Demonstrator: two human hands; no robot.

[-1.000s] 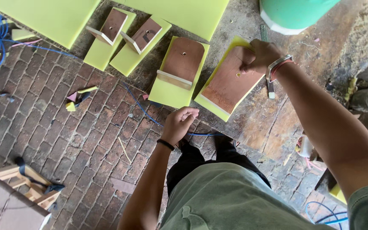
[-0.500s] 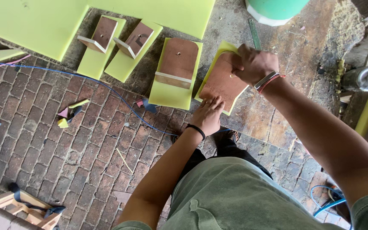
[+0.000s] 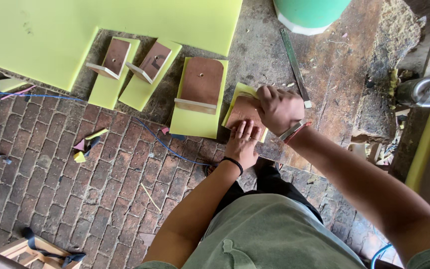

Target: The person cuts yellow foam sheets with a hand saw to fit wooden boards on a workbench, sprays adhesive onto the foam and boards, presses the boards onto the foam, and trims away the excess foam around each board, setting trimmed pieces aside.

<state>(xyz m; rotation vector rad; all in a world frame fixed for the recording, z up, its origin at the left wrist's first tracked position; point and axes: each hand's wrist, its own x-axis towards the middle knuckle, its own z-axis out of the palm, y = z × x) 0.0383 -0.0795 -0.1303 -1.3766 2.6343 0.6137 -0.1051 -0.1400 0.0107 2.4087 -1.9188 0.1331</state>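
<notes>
Both hands have closed in: the left hand (image 3: 242, 144) now presses flat on the brown board (image 3: 242, 112), the right hand (image 3: 278, 108) clenched at its 3 o'clock edge. Four boards lie on yellow foam pieces (image 3: 195, 124), this one rightmost.

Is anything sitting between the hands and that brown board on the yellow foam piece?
Nothing visible. The left hand lies flat on the near end of the brown board, and the right hand presses on its right side. The board lies on the yellow foam piece, with nothing seen wedged between hands and board.
</notes>
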